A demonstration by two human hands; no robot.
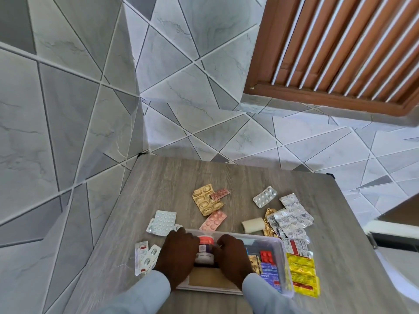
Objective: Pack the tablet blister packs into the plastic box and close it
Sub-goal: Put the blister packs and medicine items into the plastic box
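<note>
**Both hands in the box, packs still on the table**

The plastic box (282,248) sits open at the near edge of the wooden table (158,184). Left hand (179,254) and right hand (233,254) both reach inside it, fingers curled around a small bottle (205,247) standing between them; left palm on its left side, right palm on its right. A red pack (267,256) lies in the box just right of the right hand. Loose packs lie outside, beyond the hands: white pack (162,223) near the left fingertips, pink pack (213,220), gold pack (206,201), silver pack (264,196) farther off. Yellow packs (302,275) lie against the box's right wall.
</note>
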